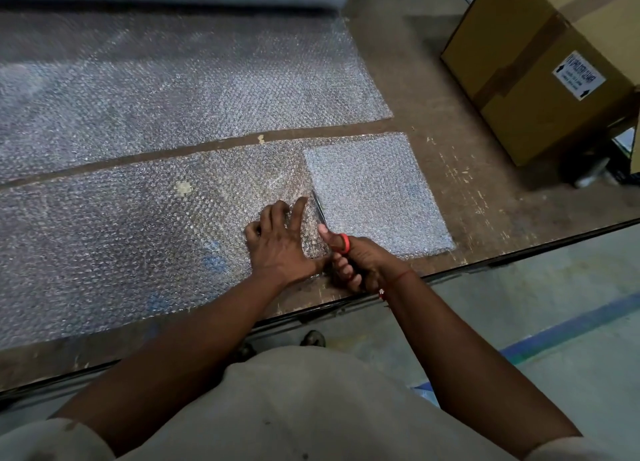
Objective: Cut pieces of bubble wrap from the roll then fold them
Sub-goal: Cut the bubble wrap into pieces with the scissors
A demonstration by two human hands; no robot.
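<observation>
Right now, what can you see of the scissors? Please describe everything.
The scissors have red-orange handles and thin metal blades. The right hand grips the handles, thumb through one loop. The blades point away from the person, along the boundary between the long strip of bubble wrap and the whiter-looking piece. The left hand presses the strip beside them.

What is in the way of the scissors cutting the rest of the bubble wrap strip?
Nothing visible. The red-handled metal scissors point up the clear bubble wrap strip, the left hand presses beside the cut line, and the right hand grips the handles.
</observation>
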